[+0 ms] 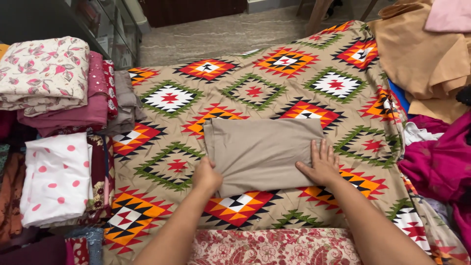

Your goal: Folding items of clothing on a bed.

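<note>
A folded beige cloth (262, 149) lies flat on a bedspread (255, 91) patterned with orange, red, green and white diamonds. My left hand (206, 175) grips the cloth's near left corner, fingers curled under its edge. My right hand (321, 164) rests flat with fingers spread on the cloth's right edge, pressing it down.
Folded clothes are stacked at the left: a floral cream piece (44, 73), a pink one (83, 110), a white one with pink dots (56, 184). Loose garments are heaped at the right, tan (422, 54) and magenta (439, 162). A red floral cloth (274, 245) lies at the near edge.
</note>
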